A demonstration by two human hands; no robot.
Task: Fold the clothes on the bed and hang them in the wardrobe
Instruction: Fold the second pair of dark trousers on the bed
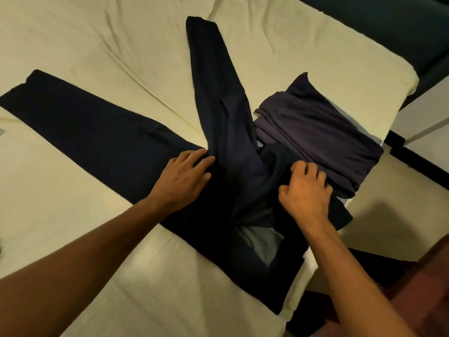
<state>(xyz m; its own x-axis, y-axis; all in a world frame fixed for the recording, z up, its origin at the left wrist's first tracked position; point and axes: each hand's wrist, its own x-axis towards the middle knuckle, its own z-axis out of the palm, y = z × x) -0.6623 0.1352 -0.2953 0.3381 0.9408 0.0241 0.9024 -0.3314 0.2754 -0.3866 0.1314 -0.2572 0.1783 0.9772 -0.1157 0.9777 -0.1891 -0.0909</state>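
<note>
Dark navy trousers (pixel 102 132) lie spread on the cream bed (pixel 85 45), one leg stretched to the left, the other pointing up and away. Their waist end hangs over the bed's near right corner, with a pale grey lining showing. My left hand (pixel 184 176) presses flat on the crotch area, fingers straight. My right hand (pixel 306 188) has curled fingers bunching the trouser fabric near the hip. A folded purple-grey garment (pixel 323 132) lies just right of the trousers, partly under them.
The bed's right edge runs diagonally at the right, with a pale floor (pixel 388 215) beyond. A dark sofa or bench (pixel 388 27) stands at the top right. A white furniture piece (pixel 425 117) with a black base sits at the right edge.
</note>
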